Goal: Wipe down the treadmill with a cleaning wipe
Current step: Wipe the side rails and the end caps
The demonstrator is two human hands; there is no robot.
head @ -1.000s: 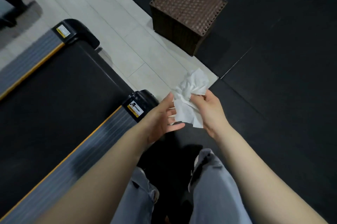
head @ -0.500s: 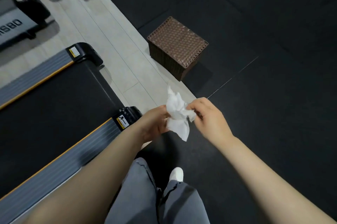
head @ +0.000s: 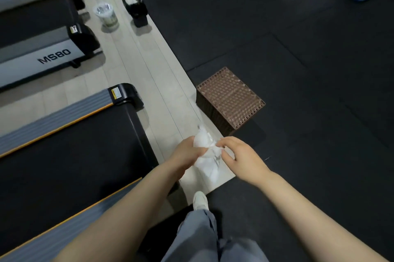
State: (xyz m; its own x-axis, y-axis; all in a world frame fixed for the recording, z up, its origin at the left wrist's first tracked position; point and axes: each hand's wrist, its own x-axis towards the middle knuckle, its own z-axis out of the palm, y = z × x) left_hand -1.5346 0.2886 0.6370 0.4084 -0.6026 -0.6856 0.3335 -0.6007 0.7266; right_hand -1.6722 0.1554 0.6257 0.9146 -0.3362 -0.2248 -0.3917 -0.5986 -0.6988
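From the head camera I see both hands meeting in front of me, just past the rear end of the black-belted treadmill with grey, orange-edged side rails (head: 64,155), which is my landmark. The crumpled white cleaning wipe (head: 207,155) hangs between them, off the treadmill's end and above the pale floor strip (head: 162,99). My left hand (head: 187,153) has its fingers curled round the wipe's upper bunch; my right hand (head: 241,155) pinches the wipe's edge with bent fingertips. Beyond the hands, farther from the treadmill, a brown woven box (head: 230,99) sits on dark matting. I judge the wipe light, limp and probably damp, so it will sag and cling; I would take it wadded in one palm, flat face outward, before pressing it on the rails.
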